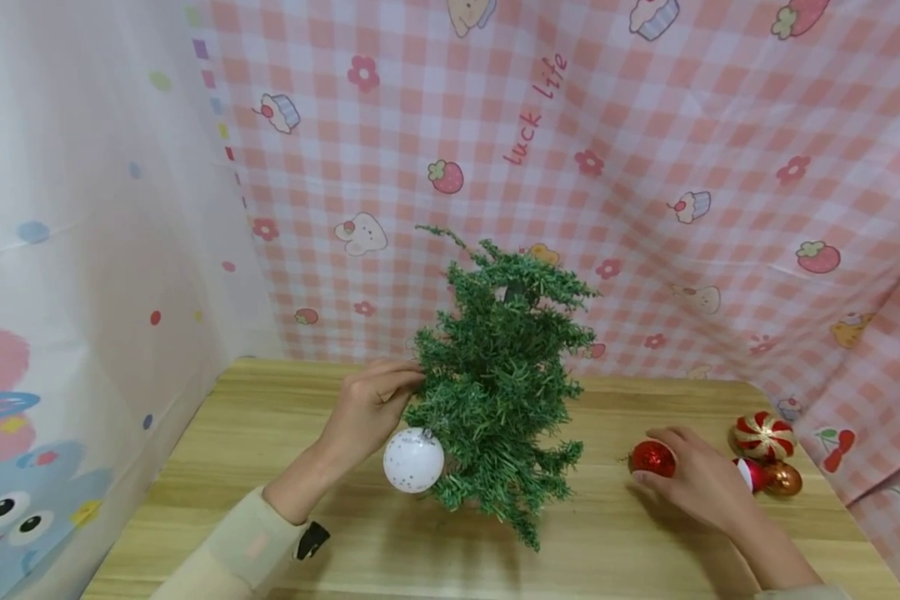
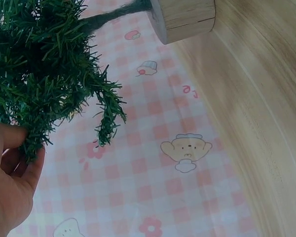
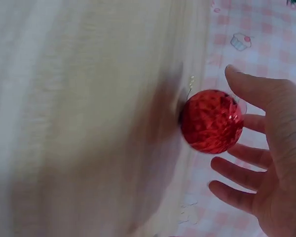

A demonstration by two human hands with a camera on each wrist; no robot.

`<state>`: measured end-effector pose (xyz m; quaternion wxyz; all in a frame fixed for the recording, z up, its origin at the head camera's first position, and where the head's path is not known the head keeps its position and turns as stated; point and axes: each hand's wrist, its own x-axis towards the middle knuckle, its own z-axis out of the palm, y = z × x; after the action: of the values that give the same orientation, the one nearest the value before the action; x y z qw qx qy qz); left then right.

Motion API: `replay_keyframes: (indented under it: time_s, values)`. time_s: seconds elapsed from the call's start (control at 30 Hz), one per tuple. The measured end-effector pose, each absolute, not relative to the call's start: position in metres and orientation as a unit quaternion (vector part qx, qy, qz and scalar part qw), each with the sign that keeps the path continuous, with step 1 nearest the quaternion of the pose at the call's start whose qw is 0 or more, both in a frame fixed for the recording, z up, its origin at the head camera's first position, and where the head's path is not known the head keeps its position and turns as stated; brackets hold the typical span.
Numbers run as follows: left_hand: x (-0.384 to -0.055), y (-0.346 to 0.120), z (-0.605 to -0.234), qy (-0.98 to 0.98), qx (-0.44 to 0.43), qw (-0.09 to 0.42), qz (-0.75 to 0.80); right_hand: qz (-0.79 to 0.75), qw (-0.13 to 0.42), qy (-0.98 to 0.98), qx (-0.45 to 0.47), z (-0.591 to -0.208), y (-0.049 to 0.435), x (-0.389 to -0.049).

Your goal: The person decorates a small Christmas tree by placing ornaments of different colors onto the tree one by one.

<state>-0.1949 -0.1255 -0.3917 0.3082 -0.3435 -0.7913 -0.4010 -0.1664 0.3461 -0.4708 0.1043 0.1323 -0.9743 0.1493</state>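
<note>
A small green artificial Christmas tree (image 1: 498, 383) stands in the middle of the table, and its round wooden base (image 2: 185, 19) shows in the left wrist view. My left hand (image 1: 363, 408) pinches the tip of a branch (image 2: 37, 133) between thumb and fingers on the tree's left side. Below that hand, a white speckled ball ornament (image 1: 413, 460) hangs at the tree's lower left. On the right, my right hand (image 1: 693, 479) is spread around a shiny red ball ornament (image 3: 212, 121). Its thumb stands apart from the ball, and the fingers are loosely extended behind it.
Right of my right hand lie a red-and-gold striped ball (image 1: 765, 436), a copper-coloured ball (image 1: 783, 479) and a small red-and-white ornament (image 1: 752, 474), partly hidden. A pink checked cloth (image 1: 420, 108) hangs behind the wooden table (image 1: 270, 400), with a white printed cloth (image 1: 120, 250) at left.
</note>
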Motion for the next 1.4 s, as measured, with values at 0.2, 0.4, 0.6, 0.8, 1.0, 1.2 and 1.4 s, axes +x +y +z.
replay_keyframes:
  time_s: [0.2,0.4,0.6,0.8,1.0,1.2,1.4]
  values:
    - [-0.195,-0.127,-0.391,-0.790,-0.345,0.312,-0.399,0.100,0.086,-0.980,0.146,-0.461,0.336,-0.173]
    - [-0.194,-0.127,-0.391,-0.790,-0.348,0.308,-0.400,0.080,0.082,-0.983,0.144,-0.464,0.340,-0.174]
    - [-0.197,-0.126,-0.391,-0.791,-0.348,0.310,-0.396,0.097,0.064,-0.984,0.138,-0.465,0.347,-0.170]
    - [-0.201,-0.126,-0.389,-0.788,-0.359,0.309,-0.394,0.115,0.044,-0.984,0.132,-0.462,0.352,-0.166]
    - [-0.207,-0.126,-0.389,-0.783,-0.368,0.297,-0.404,0.120,0.059,-0.982,0.131,-0.462,0.354,-0.162]
    - [-0.213,-0.126,-0.390,-0.786,-0.371,0.294,-0.397,0.166,0.084,-0.974,0.128,-0.463,0.352,-0.158]
    - [-0.217,-0.127,-0.392,-0.784,-0.380,0.280,-0.403,0.210,0.115,-0.964,0.121,-0.460,0.348,-0.151]
